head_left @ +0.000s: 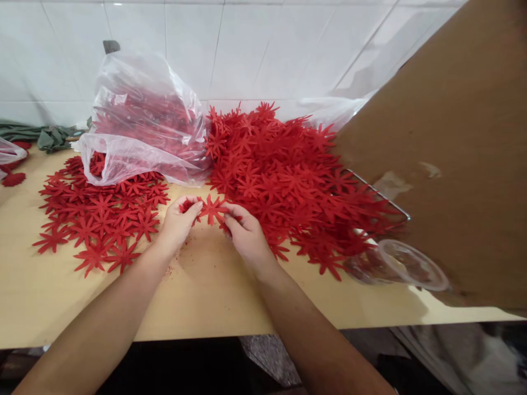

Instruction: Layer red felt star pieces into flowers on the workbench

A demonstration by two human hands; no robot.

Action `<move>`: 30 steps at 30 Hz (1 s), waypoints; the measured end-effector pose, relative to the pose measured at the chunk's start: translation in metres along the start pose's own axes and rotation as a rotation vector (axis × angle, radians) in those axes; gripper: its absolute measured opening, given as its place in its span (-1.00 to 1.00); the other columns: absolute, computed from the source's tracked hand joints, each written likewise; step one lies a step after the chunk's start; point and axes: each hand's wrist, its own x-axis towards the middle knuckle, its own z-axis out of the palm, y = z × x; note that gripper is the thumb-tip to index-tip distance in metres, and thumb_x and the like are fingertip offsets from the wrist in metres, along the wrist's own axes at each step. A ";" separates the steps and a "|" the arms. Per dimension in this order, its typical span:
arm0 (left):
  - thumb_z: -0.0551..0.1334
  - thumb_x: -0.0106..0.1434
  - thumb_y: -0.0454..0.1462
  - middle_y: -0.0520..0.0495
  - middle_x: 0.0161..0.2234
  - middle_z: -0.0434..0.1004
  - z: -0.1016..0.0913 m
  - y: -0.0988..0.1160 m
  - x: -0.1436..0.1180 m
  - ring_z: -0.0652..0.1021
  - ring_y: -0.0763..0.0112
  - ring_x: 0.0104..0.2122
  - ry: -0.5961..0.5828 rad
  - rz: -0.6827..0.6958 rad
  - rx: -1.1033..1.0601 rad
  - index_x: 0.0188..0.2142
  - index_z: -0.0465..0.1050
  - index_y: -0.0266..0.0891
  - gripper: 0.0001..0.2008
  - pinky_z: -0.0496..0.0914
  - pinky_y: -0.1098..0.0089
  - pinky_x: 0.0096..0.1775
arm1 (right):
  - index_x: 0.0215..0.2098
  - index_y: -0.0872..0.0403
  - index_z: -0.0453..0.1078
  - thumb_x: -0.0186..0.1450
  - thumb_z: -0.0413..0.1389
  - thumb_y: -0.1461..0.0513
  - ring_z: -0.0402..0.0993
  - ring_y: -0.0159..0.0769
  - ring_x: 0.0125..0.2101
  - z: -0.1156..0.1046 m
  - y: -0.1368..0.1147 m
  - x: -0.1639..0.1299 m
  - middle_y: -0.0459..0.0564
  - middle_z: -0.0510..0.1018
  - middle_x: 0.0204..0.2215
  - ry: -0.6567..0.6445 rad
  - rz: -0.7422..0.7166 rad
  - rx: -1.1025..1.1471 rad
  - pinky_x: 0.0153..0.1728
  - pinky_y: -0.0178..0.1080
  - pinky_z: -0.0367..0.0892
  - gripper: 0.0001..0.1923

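Nearest the camera, two forearms reach forward over the bare front of the wooden surface (pixel 214 296). The left hand (pixel 178 222) and the right hand (pixel 242 233) are brought close together, and a red flower cutout (pixel 212 208) is pinched between their fingertips, held flat just above the surface, with neither hand clearly nearer. To the left a thin spread of cutouts (pixel 99 219) is laid out; farther right lies the big heap (pixel 288 175), and behind, a clear plastic bag (pixel 140 126).

Bright, even daylight, soft glare on the white wall tiles (pixel 255 49), faint shadows under the forearms on the surface (pixel 214 296), wide-angle bending at edges, lower right corner blurred
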 end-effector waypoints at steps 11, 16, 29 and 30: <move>0.20 -0.01 -0.32 0.12 -0.59 0.31 0.008 -0.003 -0.007 0.33 0.62 -0.57 -0.108 0.039 0.047 -0.52 0.30 -0.27 -0.92 0.24 0.53 -0.45 | -0.40 0.09 0.32 -0.01 0.16 0.02 0.05 -0.55 -0.68 0.003 -0.008 -0.003 -0.21 0.29 -0.64 -0.113 0.052 0.081 -0.66 -0.38 0.01 -0.66; 0.19 0.00 -0.32 0.13 -0.59 0.30 0.005 -0.003 -0.007 0.31 0.62 -0.57 -0.114 0.052 0.072 -0.51 0.30 -0.28 -0.93 0.24 0.53 -0.44 | -0.42 0.10 0.32 0.02 0.15 0.07 0.08 -0.56 -0.69 0.001 -0.005 -0.002 -0.23 0.28 -0.67 -0.102 0.089 0.110 -0.67 -0.42 0.02 -0.72; 0.13 0.08 -0.06 0.01 -0.47 0.46 0.010 -0.005 -0.009 0.47 0.48 -0.39 -0.073 -0.180 -0.268 -0.42 0.36 -0.27 -0.71 0.35 0.43 -0.23 | -0.17 0.13 0.28 0.19 -0.05 0.16 0.31 -0.20 -0.23 0.025 -0.009 -0.008 0.15 0.33 -0.22 0.034 -0.339 -0.698 -0.15 -0.11 0.28 -0.70; 0.10 0.09 -0.03 -0.01 -0.47 0.47 0.010 -0.002 -0.011 0.48 0.45 -0.37 -0.064 -0.204 -0.297 -0.42 0.37 -0.26 -0.67 0.36 0.42 -0.21 | -0.13 0.15 0.27 0.20 -0.06 0.14 0.30 -0.18 -0.21 0.030 -0.011 -0.011 0.19 0.31 -0.18 0.011 -0.346 -0.764 -0.15 -0.11 0.28 -0.66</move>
